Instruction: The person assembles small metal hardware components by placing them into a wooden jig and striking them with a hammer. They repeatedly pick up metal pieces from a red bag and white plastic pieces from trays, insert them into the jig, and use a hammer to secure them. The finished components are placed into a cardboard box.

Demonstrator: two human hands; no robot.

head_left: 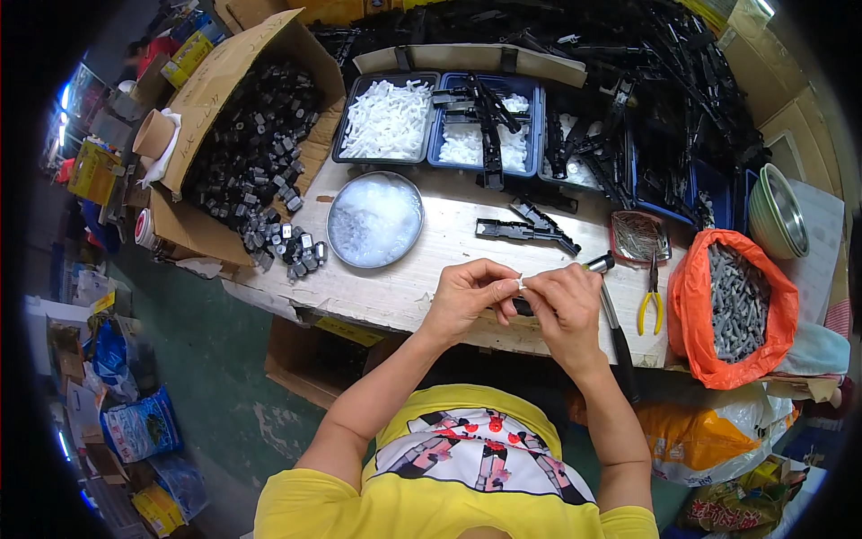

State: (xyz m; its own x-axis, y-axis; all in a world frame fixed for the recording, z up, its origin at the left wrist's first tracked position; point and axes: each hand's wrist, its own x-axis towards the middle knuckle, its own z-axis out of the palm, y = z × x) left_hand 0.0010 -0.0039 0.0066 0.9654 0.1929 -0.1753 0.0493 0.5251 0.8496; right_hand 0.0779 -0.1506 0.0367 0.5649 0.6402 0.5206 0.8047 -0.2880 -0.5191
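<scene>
Both my hands meet over the front of the table, fingertips pinched together. Between them is a small white plastic piece [521, 282]. My left hand [471, 296] grips it with thumb and forefinger; my right hand [567, 305] pinches it from the other side. A black object [523, 307] shows below the fingers, partly hidden by my right hand; I cannot tell its kind or whether it is held. Just right of that hand lies a hammer [612, 310] with a black grip. Beyond my hands, black plastic parts [525, 230] rest on the tabletop.
A round metal dish [375, 220] with whitish contents stands left of centre. Bins of white pieces [388, 121] line the back. A carton [211, 108] spills dark blocks at left. Yellow-handled pliers [650, 310], a tray of pins [639, 237] and a red bag [687, 310] of grey parts sit right.
</scene>
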